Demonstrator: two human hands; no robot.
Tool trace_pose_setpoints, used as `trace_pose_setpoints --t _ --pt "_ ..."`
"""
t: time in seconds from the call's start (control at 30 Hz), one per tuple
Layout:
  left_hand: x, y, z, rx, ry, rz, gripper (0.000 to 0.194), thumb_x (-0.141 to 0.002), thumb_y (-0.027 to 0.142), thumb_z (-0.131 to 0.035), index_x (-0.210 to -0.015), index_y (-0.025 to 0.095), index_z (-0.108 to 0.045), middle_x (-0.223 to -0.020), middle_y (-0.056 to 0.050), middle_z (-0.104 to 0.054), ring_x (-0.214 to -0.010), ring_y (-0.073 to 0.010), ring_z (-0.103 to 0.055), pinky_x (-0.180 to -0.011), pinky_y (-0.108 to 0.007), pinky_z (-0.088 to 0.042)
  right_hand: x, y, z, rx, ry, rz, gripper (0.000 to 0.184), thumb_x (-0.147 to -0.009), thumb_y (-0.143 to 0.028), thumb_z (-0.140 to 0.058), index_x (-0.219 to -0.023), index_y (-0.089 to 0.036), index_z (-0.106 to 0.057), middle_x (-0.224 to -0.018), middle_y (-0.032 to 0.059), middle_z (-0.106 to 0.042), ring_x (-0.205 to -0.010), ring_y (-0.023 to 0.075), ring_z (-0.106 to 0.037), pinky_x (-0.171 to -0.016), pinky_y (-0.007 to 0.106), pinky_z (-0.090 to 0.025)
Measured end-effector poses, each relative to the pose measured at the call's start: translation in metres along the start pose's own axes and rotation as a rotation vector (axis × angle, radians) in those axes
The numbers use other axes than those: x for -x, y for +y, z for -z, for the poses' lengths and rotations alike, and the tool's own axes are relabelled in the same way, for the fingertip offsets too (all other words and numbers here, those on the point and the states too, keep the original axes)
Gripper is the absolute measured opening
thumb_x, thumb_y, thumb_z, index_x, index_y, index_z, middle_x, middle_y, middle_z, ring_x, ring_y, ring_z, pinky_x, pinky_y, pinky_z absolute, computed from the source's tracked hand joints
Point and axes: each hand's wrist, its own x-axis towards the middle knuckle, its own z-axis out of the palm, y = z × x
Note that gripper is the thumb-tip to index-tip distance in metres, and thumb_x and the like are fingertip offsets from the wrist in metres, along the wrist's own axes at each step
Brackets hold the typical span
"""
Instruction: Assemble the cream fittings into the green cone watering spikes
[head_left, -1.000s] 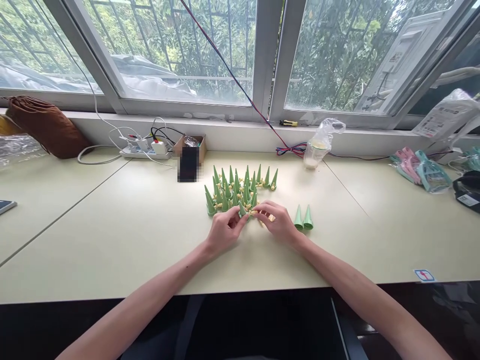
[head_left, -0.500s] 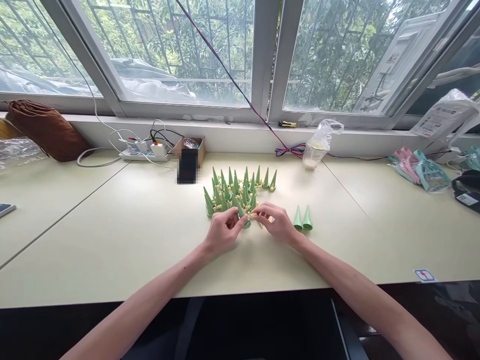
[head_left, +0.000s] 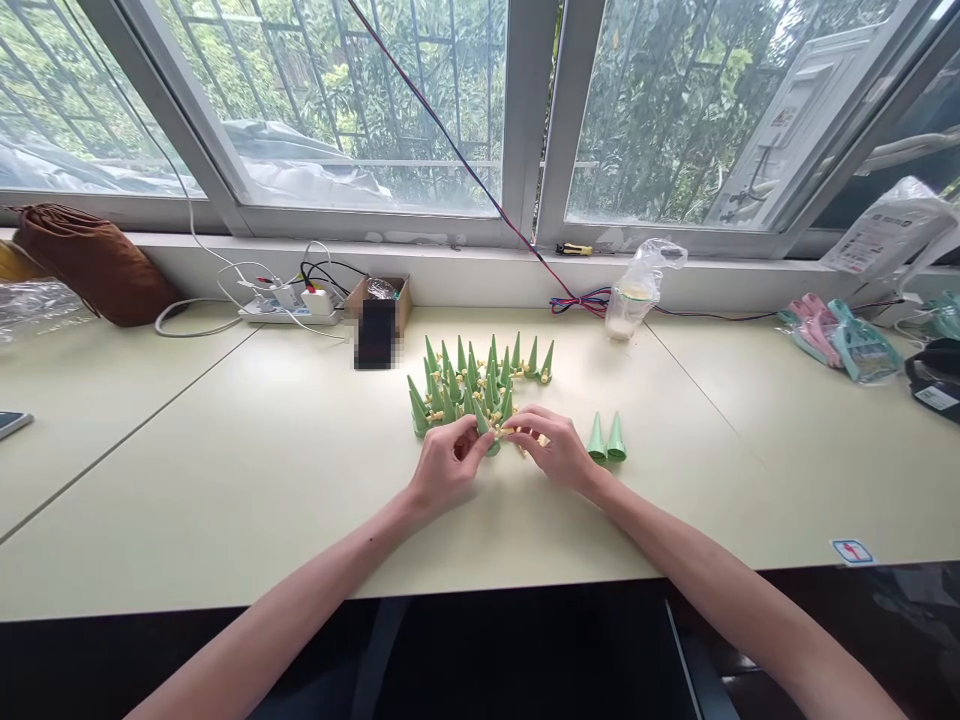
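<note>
My left hand [head_left: 448,458] is closed on a small green cone [head_left: 482,420], pinched between thumb and fingers and tilted a little. From the right, my right hand [head_left: 551,447] pinches a small pale yellow piece [head_left: 505,430] against the side of that cone; its exact shape is too small to tell. Just beyond both hands stands a cluster of several green cones [head_left: 471,368], points up, with little yellow pieces at their sides. To the right of my right hand, two green cones [head_left: 606,440] stand side by side, with no yellow piece visible on them.
Behind the cones are a small cardboard box [head_left: 403,300] with a dark blurred object before it, and a power strip [head_left: 289,308] with cables. A bagged plastic cup [head_left: 628,300] stands at the back right. Pink and teal pouches [head_left: 844,340] lie further right; a brown bag [head_left: 94,265] lies far left.
Both hands stay almost in place, with the fingertips still meeting at the held cone. The camera view has shifted very slightly.
</note>
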Motion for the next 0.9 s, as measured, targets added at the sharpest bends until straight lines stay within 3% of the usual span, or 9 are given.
trace_pose_setpoints --t 0.4,0.67,0.9 --pt "-0.0007 0.001 0.0007 0.015 -0.008 0.006 0.029 -0.093 0.032 -0.06 -0.069 0.017 -0.052 -0.054 0.004 -0.044 -0.046 -0.0082 -0.037 -0.045 -0.023 -0.029 0.0005 0.0008 -0.0005 -0.019 -0.01 -0.005 0.022 -0.099 -0.038 -0.057 -0.099 -0.02 -0.07 -0.089 0.0064 -0.068 -0.067 0.0145 -0.06 -0.058 0.028 -0.052" --pt "-0.0006 -0.0006 -0.0004 -0.029 -0.004 -0.075 0.034 -0.092 0.028 -0.06 -0.065 0.018 -0.041 -0.054 0.006 -0.04 -0.047 -0.0076 -0.034 -0.045 -0.022 -0.028 -0.0004 -0.0019 -0.0001 0.023 -0.049 -0.04 0.03 -0.1 -0.041 -0.053 -0.084 -0.018 -0.065 -0.071 0.0024 -0.061 -0.06 0.014 -0.053 -0.056 0.027 -0.046" --pt "0.0005 -0.0013 -0.0017 -0.047 -0.008 -0.094 0.034 -0.091 0.027 -0.061 -0.065 0.018 -0.042 -0.053 0.006 -0.042 -0.047 -0.0075 -0.035 -0.046 -0.021 -0.029 -0.0003 -0.0001 -0.0008 0.059 -0.066 -0.065 0.04 -0.102 -0.042 -0.047 -0.075 -0.017 -0.063 -0.061 0.0001 -0.056 -0.056 0.0124 -0.048 -0.054 0.026 -0.04"
